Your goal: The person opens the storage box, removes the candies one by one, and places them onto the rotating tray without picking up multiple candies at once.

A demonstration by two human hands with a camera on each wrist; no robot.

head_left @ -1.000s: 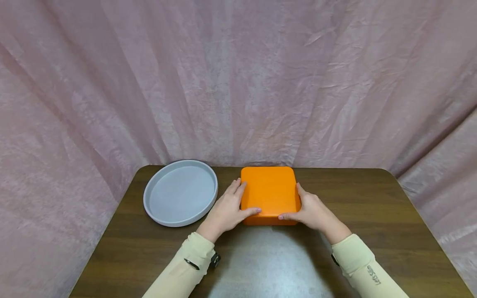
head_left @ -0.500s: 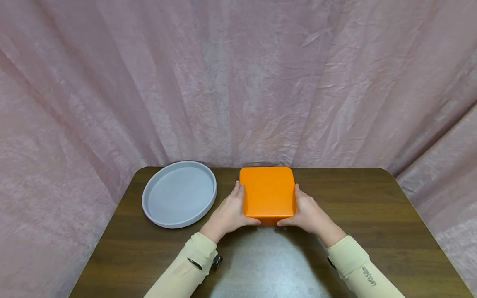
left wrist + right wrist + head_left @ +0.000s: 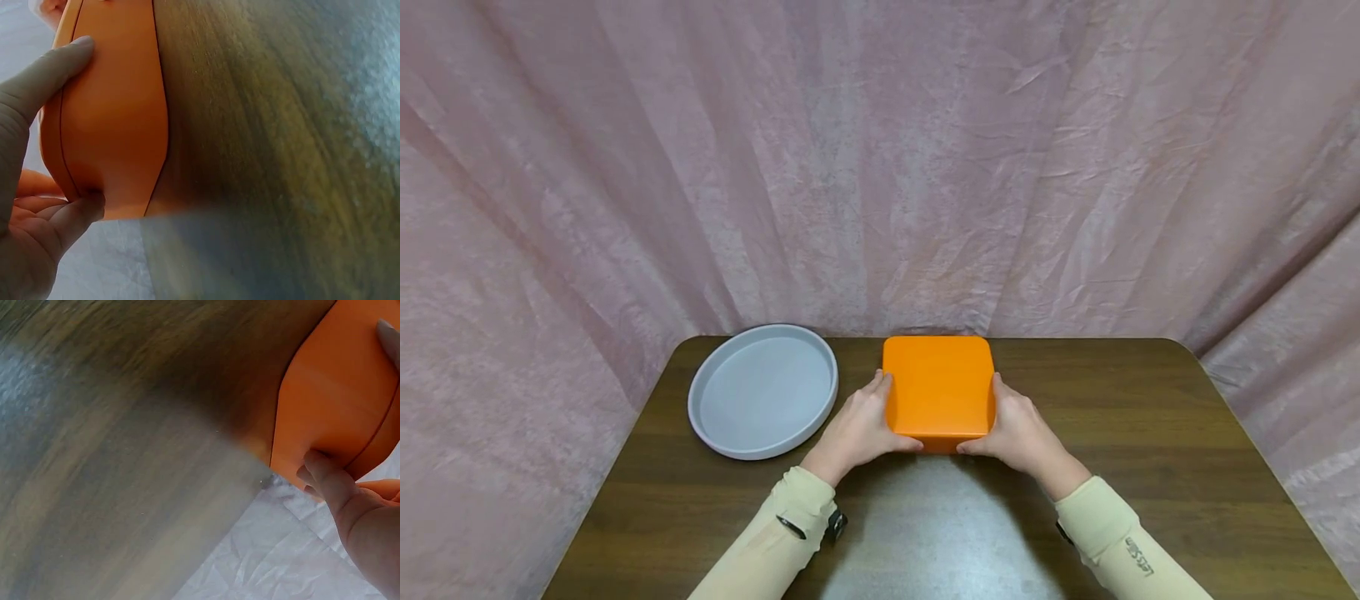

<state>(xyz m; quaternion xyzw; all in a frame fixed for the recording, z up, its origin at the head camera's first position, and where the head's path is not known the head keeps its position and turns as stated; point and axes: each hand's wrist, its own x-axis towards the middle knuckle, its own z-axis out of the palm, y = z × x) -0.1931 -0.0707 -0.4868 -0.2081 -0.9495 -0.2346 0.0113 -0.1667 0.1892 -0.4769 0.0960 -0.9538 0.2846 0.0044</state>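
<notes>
An orange square box with a lid sits at the back middle of the table, flat on the wood. My left hand grips its left front corner, thumb on the front wall and fingers along the left side. At the opposite front corner, my right hand holds the box the same way. A thin seam between lid and body runs along the orange wall in the left wrist view, with fingertips right at it. The right wrist view shows fingers pressed to the side wall near that seam.
To the left of the box lies a round, light grey tray with a low rim. The brown wooden table has rounded back corners. A pink curtain hangs right behind its back edge.
Both thumbs have slid from the top front edge of the box down onto its front wall. The box has barely moved, and the grey tray stays put.
</notes>
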